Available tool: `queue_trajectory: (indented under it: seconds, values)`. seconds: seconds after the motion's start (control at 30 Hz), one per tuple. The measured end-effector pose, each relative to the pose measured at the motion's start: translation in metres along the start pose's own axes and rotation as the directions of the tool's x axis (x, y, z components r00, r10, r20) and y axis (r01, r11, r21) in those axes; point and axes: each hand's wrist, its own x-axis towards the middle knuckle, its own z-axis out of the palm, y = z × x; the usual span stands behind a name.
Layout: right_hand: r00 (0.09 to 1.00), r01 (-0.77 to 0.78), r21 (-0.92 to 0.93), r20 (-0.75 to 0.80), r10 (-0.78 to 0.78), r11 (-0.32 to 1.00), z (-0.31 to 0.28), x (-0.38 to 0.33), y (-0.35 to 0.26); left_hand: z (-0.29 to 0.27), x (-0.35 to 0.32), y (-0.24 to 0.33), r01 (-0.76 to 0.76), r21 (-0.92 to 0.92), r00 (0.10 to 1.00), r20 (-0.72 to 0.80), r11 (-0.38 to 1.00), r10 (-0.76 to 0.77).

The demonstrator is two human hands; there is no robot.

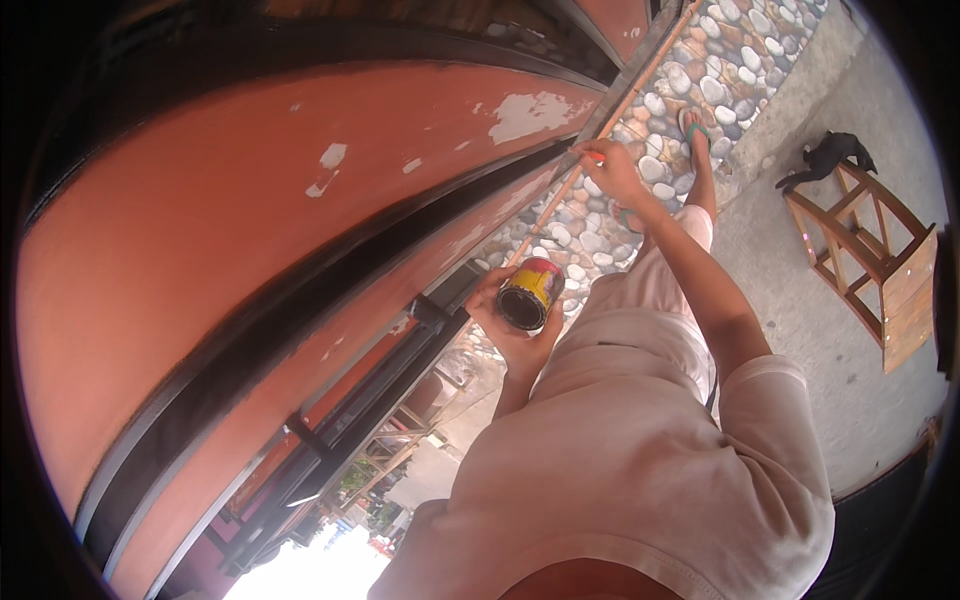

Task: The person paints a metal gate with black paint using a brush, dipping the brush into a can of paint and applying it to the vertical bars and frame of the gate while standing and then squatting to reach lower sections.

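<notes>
A small paint can (540, 282) with a yellow and red label is in my left hand (522, 348), fingers wrapped around its side. It is tilted so that its open top and dark inside show. My right hand (618, 172) reaches forward and pinches a thin tool with an orange-red handle (595, 156), which looks like a paintbrush. Its tip is close to the dark trim band (540, 163) on the orange wall (300, 220); whether it touches the trim is too small to tell.
Bare pale patches (540, 115) mark the wall where paint has peeled. I stand on a pebble-patterned strip (660, 120) along its foot. To the right, a wooden stool (880, 260) lies tipped on the concrete floor (765, 260), with a dark cloth-like thing (838, 155) at its legs.
</notes>
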Motion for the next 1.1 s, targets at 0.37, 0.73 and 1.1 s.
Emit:
queue_trajectory:
  seconds: [0.37,0.73,1.1]
  values:
    - [0.990,-0.108,0.388,0.130,0.062,0.915,-0.036,-0.010,-0.036,-0.002,0.007,-0.003,-0.004,0.085,1.000,0.003,0.996,0.003]
    - [0.992,0.044,-0.057,-0.113,-0.051,0.997,0.007,0.007,0.042,-0.004,0.005,-0.005,-0.006,0.088,1.000,0.025,0.996,0.004]
    - [0.997,-0.073,-0.115,-0.025,0.071,0.991,0.005,0.014,0.056,-0.002,-0.005,-0.001,0.037,0.058,0.999,-0.035,0.998,-0.035]
